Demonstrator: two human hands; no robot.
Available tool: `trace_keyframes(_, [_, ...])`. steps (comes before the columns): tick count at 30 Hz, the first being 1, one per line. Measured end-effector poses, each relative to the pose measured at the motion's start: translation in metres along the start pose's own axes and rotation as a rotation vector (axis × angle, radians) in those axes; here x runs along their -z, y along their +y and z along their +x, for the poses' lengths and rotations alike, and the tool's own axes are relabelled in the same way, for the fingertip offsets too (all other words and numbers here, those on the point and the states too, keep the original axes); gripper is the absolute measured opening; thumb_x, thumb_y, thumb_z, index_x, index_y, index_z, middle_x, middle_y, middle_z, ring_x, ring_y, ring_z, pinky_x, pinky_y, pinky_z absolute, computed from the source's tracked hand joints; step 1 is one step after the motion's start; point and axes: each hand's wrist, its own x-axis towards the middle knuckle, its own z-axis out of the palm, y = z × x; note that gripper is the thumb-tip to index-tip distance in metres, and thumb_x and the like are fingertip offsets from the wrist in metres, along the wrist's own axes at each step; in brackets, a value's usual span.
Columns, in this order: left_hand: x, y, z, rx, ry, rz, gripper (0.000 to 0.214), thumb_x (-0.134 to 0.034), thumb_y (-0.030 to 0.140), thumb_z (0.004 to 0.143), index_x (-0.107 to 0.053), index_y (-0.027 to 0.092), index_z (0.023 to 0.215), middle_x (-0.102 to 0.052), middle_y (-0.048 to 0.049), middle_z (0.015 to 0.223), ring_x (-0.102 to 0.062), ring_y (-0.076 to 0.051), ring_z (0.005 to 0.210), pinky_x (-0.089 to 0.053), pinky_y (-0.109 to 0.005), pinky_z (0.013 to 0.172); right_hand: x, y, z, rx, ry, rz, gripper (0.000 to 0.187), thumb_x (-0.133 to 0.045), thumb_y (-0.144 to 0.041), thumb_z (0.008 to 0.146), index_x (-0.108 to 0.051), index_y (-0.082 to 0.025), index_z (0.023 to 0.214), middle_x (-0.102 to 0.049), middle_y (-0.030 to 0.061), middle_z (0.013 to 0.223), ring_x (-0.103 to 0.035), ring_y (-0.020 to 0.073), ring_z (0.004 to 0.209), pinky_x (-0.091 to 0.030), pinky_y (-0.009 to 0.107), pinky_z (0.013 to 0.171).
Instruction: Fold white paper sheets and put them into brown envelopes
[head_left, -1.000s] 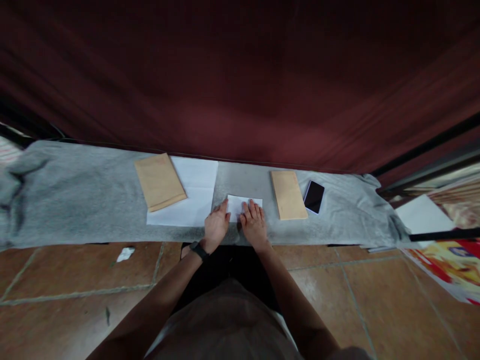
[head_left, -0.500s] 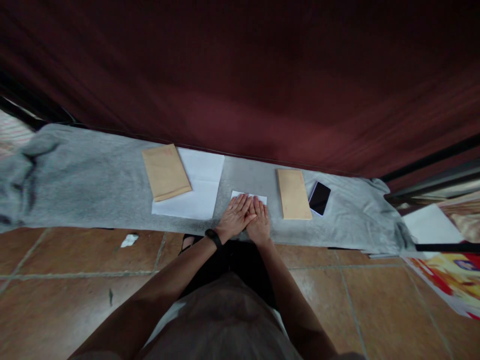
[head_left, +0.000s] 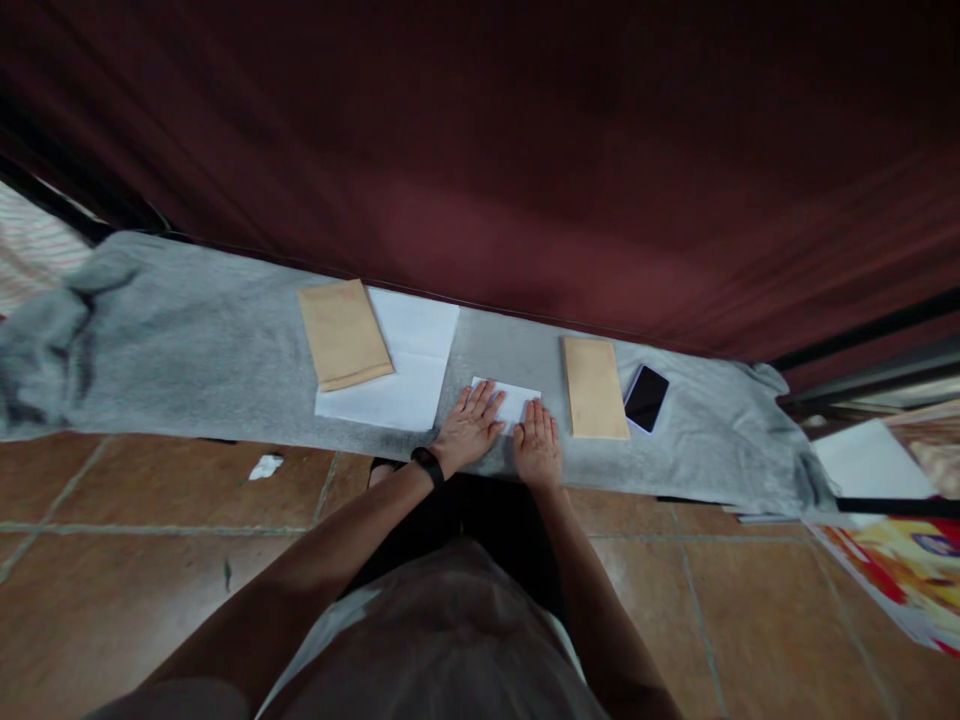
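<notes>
A small folded white paper (head_left: 514,402) lies on the grey cloth right in front of me. My left hand (head_left: 469,428) rests flat on its left part, fingers stretched out, with a dark band on the wrist. On the paper's right edge lies my right hand (head_left: 538,446), also flat, its fingers stretched forward. A strip of paper shows between the two hands; the rest is under them. To the left, a brown envelope (head_left: 345,335) overlaps a larger white sheet (head_left: 420,375) with a crease across it. Just right of my right hand is another brown envelope (head_left: 596,388).
A phone (head_left: 646,398) with a dark screen lies beyond the right envelope. The grey cloth (head_left: 210,340) covers a long narrow surface, with a dark red curtain (head_left: 480,220) along its far edge. A scrap of white paper (head_left: 265,467) is on the tiled floor (head_left: 187,500).
My hands have moved apart: they lay together over the paper, and now the right one is farther right. More of the folded paper shows between them. The view has shifted slightly.
</notes>
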Motion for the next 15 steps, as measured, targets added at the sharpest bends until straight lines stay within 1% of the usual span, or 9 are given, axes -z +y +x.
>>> trace_keyframes(5, [-0.001,0.001,0.001,0.002,-0.004,0.012,0.059,-0.039,0.041,0.102,-0.038,0.013,0.154,-0.031,-0.017,0.163,-0.024,-0.03,0.153,-0.019,-0.051,0.125,0.004,0.007,-0.011,-0.039,0.018,0.026,0.055,-0.028,-0.033,0.106,-0.039,-0.005,0.152,-0.045,0.0195,0.155,-0.04,0.0301,0.144,-0.034,0.049,0.117])
trace_keyframes(7, [-0.001,0.001,0.001,0.002,-0.008,0.017,0.059,-0.038,0.042,0.102,-0.038,0.012,0.153,-0.031,-0.0179,0.163,-0.024,-0.03,0.153,-0.02,-0.051,0.124,0.006,0.005,-0.008,-0.074,0.024,0.055,0.055,-0.028,-0.033,0.106,-0.041,-0.004,0.151,-0.046,0.0205,0.153,-0.04,0.0302,0.144,-0.035,0.049,0.117])
trace_keyframes(9, [0.0,0.001,0.002,0.001,-0.015,0.02,0.06,-0.037,0.043,0.102,-0.038,0.012,0.153,-0.031,-0.0183,0.163,-0.024,-0.031,0.153,-0.02,-0.051,0.124,0.008,0.0,-0.001,-0.082,0.023,0.093,0.054,-0.028,-0.033,0.106,-0.042,-0.005,0.151,-0.046,0.02,0.154,-0.039,0.0288,0.146,-0.035,0.05,0.117])
trace_keyframes(13, [0.001,0.0,0.003,-0.006,-0.033,0.03,0.059,-0.037,0.04,0.102,-0.037,0.013,0.154,-0.031,-0.0176,0.162,-0.024,-0.031,0.153,-0.019,-0.052,0.124,0.009,-0.014,0.024,0.036,-0.05,0.141,0.053,-0.026,-0.031,0.107,-0.042,-0.006,0.151,-0.042,0.0158,0.158,-0.033,0.0247,0.149,-0.033,0.046,0.12])
trace_keyframes(15, [0.001,0.0,0.003,-0.007,-0.04,0.034,0.059,-0.038,0.037,0.101,-0.036,0.013,0.155,-0.031,-0.0174,0.163,-0.024,-0.03,0.153,-0.019,-0.052,0.124,0.007,-0.02,0.035,0.091,-0.096,0.141,0.052,-0.026,-0.029,0.107,-0.044,-0.006,0.149,-0.041,0.0153,0.158,-0.032,0.0237,0.15,-0.031,0.044,0.121])
